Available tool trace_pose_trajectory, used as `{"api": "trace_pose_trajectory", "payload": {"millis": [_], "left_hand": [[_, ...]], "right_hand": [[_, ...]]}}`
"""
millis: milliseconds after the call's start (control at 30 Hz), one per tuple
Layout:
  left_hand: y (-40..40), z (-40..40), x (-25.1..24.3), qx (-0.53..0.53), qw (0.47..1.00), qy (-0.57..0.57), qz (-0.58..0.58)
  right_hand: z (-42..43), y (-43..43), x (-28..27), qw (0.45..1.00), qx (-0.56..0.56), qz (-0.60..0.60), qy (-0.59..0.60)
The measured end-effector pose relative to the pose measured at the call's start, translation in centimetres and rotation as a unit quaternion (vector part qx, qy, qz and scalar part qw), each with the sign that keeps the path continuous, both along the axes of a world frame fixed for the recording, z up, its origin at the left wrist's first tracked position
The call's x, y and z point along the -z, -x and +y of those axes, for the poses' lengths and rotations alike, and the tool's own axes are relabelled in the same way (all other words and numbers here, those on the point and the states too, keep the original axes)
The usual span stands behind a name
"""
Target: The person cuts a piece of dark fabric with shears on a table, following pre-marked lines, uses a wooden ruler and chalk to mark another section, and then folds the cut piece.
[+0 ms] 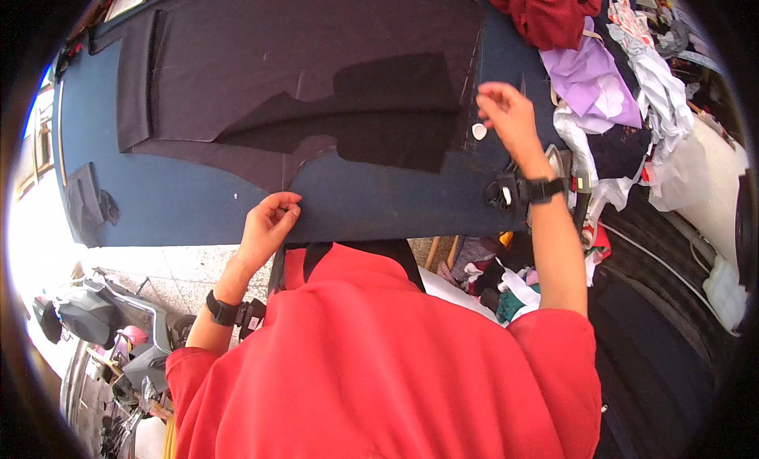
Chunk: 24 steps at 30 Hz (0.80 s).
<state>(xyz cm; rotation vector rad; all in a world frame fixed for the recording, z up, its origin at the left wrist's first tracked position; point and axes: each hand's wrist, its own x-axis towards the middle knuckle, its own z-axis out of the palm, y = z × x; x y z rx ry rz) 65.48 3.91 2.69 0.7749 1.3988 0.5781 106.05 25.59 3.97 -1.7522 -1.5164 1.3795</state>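
Observation:
Dark fabric (225,61) is spread over the blue-covered table (367,204). Smaller black cut pieces (388,133) lie on it, joined by a raised fold. Pale marks run along the fabric's right edge. My left hand (270,228) rests at the near table edge, just below the fabric's pointed tip, fingers bent and nothing visible in them. Over the table right of the fabric, my right hand (510,115) is slightly blurred, its fingers loosely curled and seemingly empty. A white piece, probably tailor's chalk (479,131), lies just below its fingertips.
An iron (554,159) stands by my right wrist, partly hidden. Dark red cloth (545,11), lilac fabric (593,82) and white cloth crowd the right side. A folded dark cloth (83,198) lies at the left corner. Scraps (504,281) are heaped below; a scooter (118,316) is at left.

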Motion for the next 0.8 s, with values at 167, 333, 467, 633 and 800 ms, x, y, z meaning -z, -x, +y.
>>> {"api": "trace_pose_trajectory", "payload": {"millis": [167, 333, 467, 633, 800], "left_hand": [[-0.1, 1.4, 0.8, 0.035, 0.999, -0.014, 0.031], [1.8, 2.8, 0.8, -0.029, 0.997, -0.050, 0.047], [8.9, 5.3, 1.6, -0.211, 0.965, -0.089, 0.129], [25.9, 2.2, 5.5, -0.301, 0.782, -0.145, 0.526], [30.9, 0.1, 6.2, -0.310, 0.740, -0.036, 0.596]], "right_hand": [[-6.9, -4.0, 1.9, 0.990, 0.122, -0.028, 0.067], [-7.6, -1.3, 3.3, 0.991, 0.109, -0.072, 0.008], [-7.5, -5.0, 6.0, 0.981, 0.054, -0.166, -0.085], [-7.9, -4.2, 5.4, 0.993, 0.110, 0.052, -0.005], [-9.3, -3.6, 4.0, 0.988, 0.139, 0.029, 0.054]]}}
